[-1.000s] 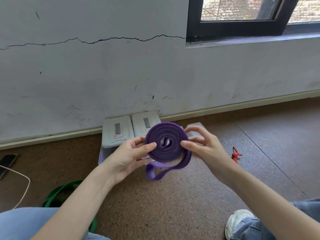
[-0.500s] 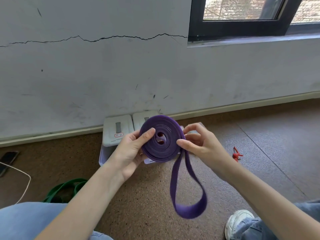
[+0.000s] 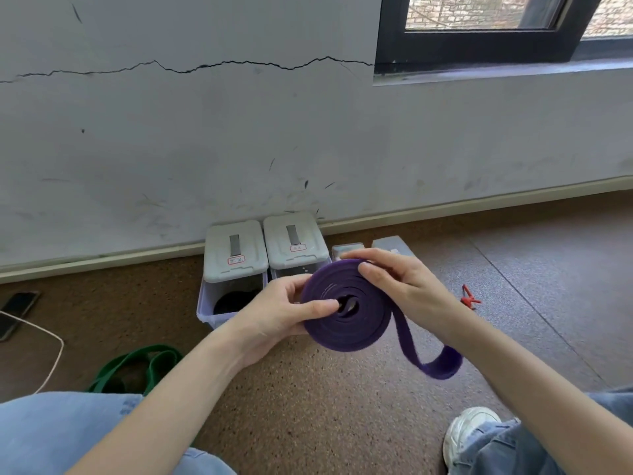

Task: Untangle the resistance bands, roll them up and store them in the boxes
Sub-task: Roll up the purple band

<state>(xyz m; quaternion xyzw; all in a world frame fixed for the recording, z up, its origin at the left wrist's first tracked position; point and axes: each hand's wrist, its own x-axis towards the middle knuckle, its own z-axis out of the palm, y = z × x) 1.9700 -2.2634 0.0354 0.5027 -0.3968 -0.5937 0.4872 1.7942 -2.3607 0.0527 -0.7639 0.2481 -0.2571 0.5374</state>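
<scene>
At the centre of the frame, the left hand (image 3: pixel 274 315) pinches the coiled purple resistance band (image 3: pixel 346 311), thumb at its hub. The right hand (image 3: pixel 400 286) grips the coil's upper right edge, a loose loop dangling lower right. Behind them, two lidded storage boxes (image 3: pixel 263 252) stand against the wall.

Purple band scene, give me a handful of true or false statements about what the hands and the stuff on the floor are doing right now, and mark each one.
1. Both hands hold the purple band. True: the left hand grips the coil and the right hand holds its upper edge.
2. The purple band is fully rolled up. False: a loose loop hangs off its right side.
3. The green band lies on the floor by the person's left leg. True.
4. The green band is inside a box. False: it lies on the floor, apart from the boxes.
5. The red clip is held in the right hand. False: it lies on the floor.
</scene>
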